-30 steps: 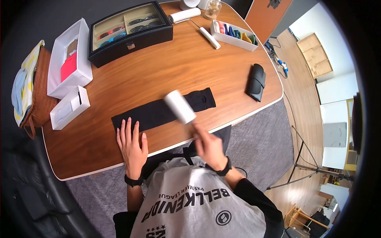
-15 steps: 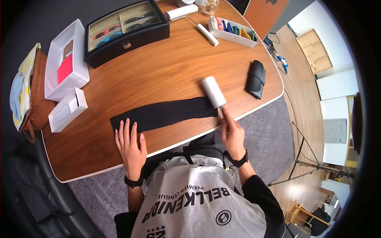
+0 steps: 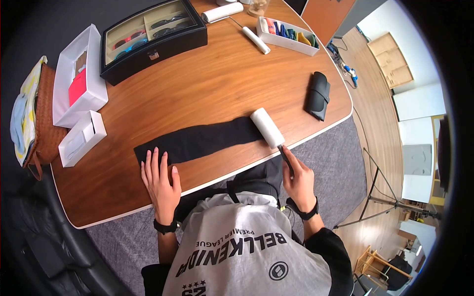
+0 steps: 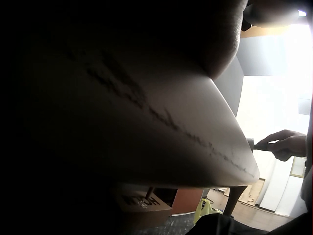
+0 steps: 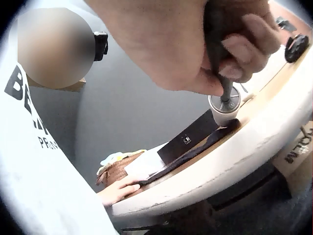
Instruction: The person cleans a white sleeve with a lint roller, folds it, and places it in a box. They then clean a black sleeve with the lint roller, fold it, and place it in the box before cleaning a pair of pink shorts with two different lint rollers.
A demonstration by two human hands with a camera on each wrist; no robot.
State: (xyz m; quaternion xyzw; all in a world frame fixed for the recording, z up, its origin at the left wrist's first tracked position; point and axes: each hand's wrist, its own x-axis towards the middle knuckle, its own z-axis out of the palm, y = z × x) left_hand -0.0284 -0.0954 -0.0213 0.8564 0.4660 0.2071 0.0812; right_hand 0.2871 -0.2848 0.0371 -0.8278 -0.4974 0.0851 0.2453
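A black arm sleeve [image 3: 202, 139] lies flat and stretched out along the near part of the table. My left hand [image 3: 162, 185] rests with straight fingers on its left end. In my right hand [image 3: 299, 182] I grip the dark handle of a lint roller [image 3: 267, 127]. The white roll lies across the right end of the sleeve and hides it in the head view. From the right wrist view, the roller's round end cap [image 5: 225, 103] shows below my curled fingers [image 5: 244, 51], with the roll right at the sleeve's surface.
Behind are a black glasses display case [image 3: 153, 55], a second lint roller [image 3: 256, 40] and a white box of rolled colourful fabric [image 3: 289, 43]. A black pouch [image 3: 318, 96] lies at right. White boxes [image 3: 89, 101] and a woven basket [image 3: 51, 106] stand at left.
My right hand has carried the lint roller from mid-sleeve to its right end, lifted it there, and brought it back down slightly nearer me. The left hand has stayed on the sleeve's left end.
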